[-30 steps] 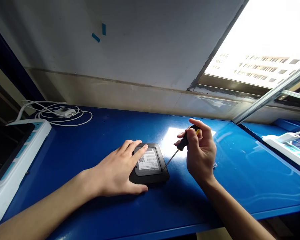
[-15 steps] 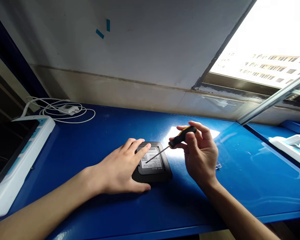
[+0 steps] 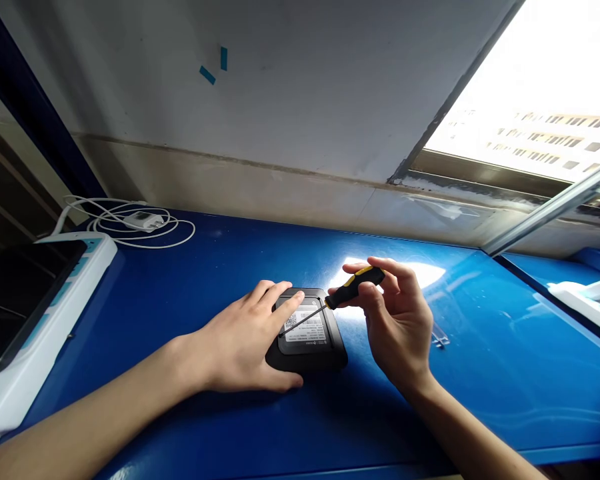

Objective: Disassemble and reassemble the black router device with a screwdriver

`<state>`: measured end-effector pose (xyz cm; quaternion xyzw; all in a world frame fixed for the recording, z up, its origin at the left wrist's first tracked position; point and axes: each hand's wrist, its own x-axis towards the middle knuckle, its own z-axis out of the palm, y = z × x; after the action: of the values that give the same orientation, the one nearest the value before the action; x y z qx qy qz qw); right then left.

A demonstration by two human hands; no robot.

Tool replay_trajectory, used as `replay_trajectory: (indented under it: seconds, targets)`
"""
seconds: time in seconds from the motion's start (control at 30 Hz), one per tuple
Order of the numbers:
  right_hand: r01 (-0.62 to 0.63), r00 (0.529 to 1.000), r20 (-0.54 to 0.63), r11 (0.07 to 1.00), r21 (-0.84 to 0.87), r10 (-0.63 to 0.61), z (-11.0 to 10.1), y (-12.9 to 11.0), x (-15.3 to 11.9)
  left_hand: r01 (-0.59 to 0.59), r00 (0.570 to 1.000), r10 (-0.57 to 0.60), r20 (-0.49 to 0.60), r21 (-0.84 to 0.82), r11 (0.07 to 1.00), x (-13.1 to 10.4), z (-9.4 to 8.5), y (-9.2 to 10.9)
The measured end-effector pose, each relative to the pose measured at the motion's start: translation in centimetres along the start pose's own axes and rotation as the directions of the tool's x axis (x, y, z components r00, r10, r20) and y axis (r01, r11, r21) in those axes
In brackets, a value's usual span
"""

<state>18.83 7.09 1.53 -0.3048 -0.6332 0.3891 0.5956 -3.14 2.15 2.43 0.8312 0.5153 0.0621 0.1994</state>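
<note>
A flat black box-shaped device with a white printed label on top lies on the blue table. My left hand grips it from the left, fingers over its far edge and top, thumb along its near side. My right hand is closed around the black and yellow handle of a screwdriver. The screwdriver slants down to the left, its thin shaft crossing above the label. Its tip appears at the left edge of the recessed panel, close to my left hand; whether it touches is hard to tell.
On the left stands a white stand with a dark screen. A coiled white cable with a charger lies behind it. Small clear pieces rest right of my right hand. A metal-edged clear panel rises at the right.
My right hand has brought the screwdriver lower and to the left, so its tip shifted from over the label to the panel's left edge. My left hand keeps its grip. The view shifted slightly.
</note>
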Motion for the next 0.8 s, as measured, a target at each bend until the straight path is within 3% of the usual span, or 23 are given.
replay_trajectory:
  seconds: [0.23,0.4,0.63,0.8]
  targets:
    - [-0.112,0.991,0.078,0.993,0.047,0.109,-0.18,0.31,-0.01,-0.009,1.0,0.01,-0.024,0.011,1.0,-0.02,0.26,-0.27]
    - [-0.049,0.999,0.006,0.998,-0.038,0.049,-0.39,0.38,0.05,-0.007,1.0,0.007,-0.016,0.011,1.0,-0.08,0.3,-0.16]
    - [-0.139,0.989,0.059,0.99,0.003,0.139,-0.54,0.13,-0.02,0.006,1.0,-0.006,0.018,0.027,1.0,-0.01,0.04,-0.05]
    - [-0.107,0.994,-0.014,0.991,-0.076,0.106,-0.22,-0.11,0.33,0.01,1.0,-0.011,0.02,0.019,1.0,-0.04,0.02,-0.02]
